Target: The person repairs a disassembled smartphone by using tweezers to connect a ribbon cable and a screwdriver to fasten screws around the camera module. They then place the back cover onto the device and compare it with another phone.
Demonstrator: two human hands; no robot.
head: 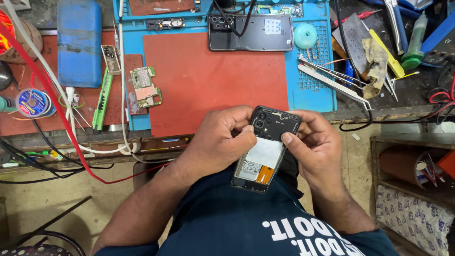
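Note:
I hold an opened black phone (265, 151) over my lap, its back off, showing a white battery, an orange flex strip and camera holes at the top. My left hand (220, 140) grips its left edge, thumb pressed near the camera end. My right hand (315, 144) grips the right edge, thumb resting on the battery's upper corner. Both hands are shut around the phone's frame.
A red mat (213, 80) on a blue work pad (313, 90) lies ahead on the bench. On it sit a black phone back cover (251, 32), a green circuit board (144, 87), tweezers (332, 78), a solder spool (32, 103) and red and white cables (61, 109). A shelf (412, 166) stands at right.

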